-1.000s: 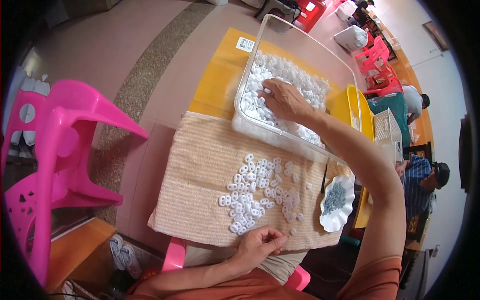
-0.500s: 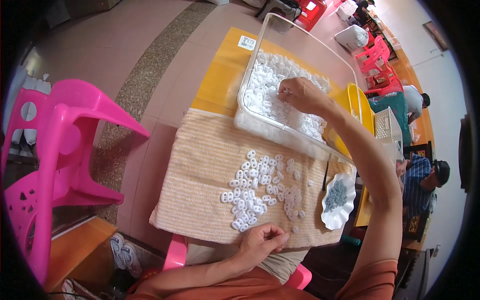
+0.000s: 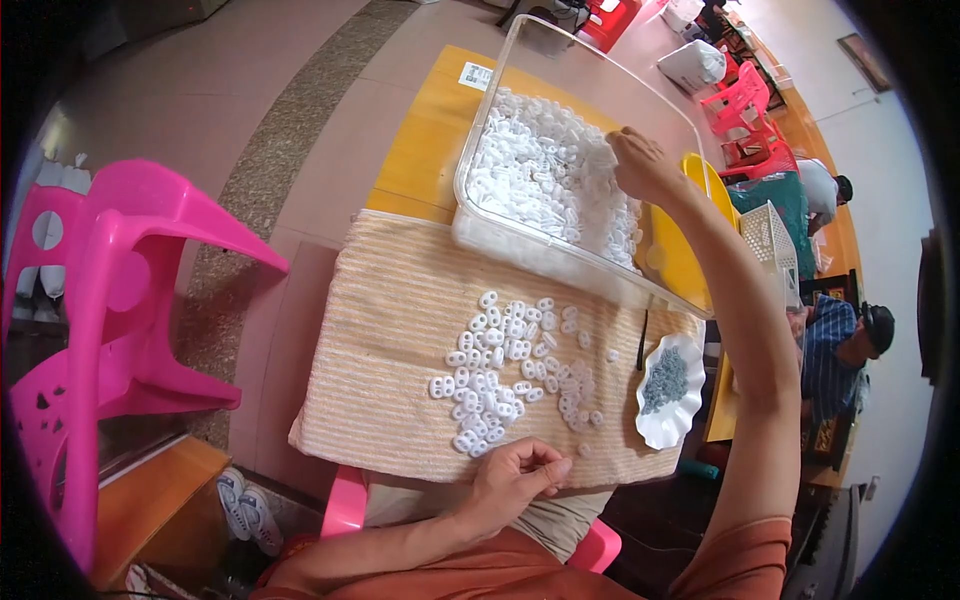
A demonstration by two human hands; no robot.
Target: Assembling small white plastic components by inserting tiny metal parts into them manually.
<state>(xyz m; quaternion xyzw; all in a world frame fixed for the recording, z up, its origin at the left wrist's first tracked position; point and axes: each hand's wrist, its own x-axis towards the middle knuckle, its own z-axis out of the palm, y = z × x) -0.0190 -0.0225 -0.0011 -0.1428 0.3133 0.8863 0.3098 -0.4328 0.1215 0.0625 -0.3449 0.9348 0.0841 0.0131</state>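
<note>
My right hand (image 3: 645, 165) is over the right part of a large clear plastic bin (image 3: 465, 190), with its fingers curled in; whatever they hold is hidden. Many small white two-holed plastic pieces (image 3: 540, 150) fill the bin. At the front edge of a striped beige towel (image 3: 370, 330) rests my left hand (image 3: 515, 478), thumb and fingers closed together, and I cannot make out anything in them. Just beyond it lies a loose heap of the same white pieces (image 3: 485, 390). Smaller, more translucent white pieces (image 3: 575, 390) are to its right.
A white wavy-edged dish (image 3: 655, 428) with small grey-blue bits (image 3: 668, 380) stands at the towel's right, beside a thin dark tool (image 3: 642, 335). Beyond are a yellow container (image 3: 680, 250) and a white basket (image 3: 768, 240). A pink chair (image 3: 105, 300) stands left; other people sit at right.
My right hand has moved right and away from me, from the middle of the bin's pieces toward its right side. My left hand stays closed at the towel edge. The view has shifted slightly.
</note>
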